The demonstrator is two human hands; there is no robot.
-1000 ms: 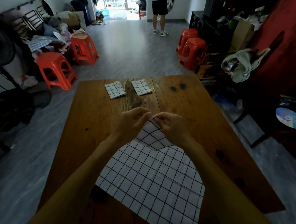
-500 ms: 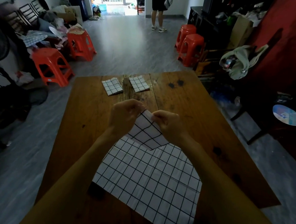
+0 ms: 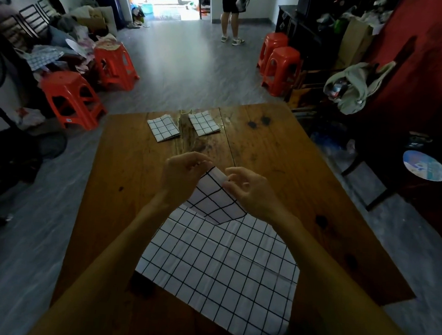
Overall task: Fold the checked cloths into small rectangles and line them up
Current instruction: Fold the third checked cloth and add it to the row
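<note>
A large white cloth with a black check (image 3: 215, 269) lies spread on the near half of the wooden table (image 3: 124, 181). Its far corner is lifted off the table and folded back over the cloth. My left hand (image 3: 181, 177) pinches that corner from the left. My right hand (image 3: 249, 193) pinches it from the right, close beside the left. Two folded checked cloths, one on the left (image 3: 163, 130) and one on the right (image 3: 204, 124), lie side by side near the table's far edge.
Orange plastic stools stand on the floor at the left (image 3: 70, 99) and beyond the table at the right (image 3: 281, 69). A person (image 3: 233, 14) stands by the far doorway. A round hand fan (image 3: 423, 169) lies on dark furniture at the right. Clutter lines the left wall.
Both hands have raised the cloth's far corner higher off the table and drawn it toward me, so more of the folded-back flap shows.
</note>
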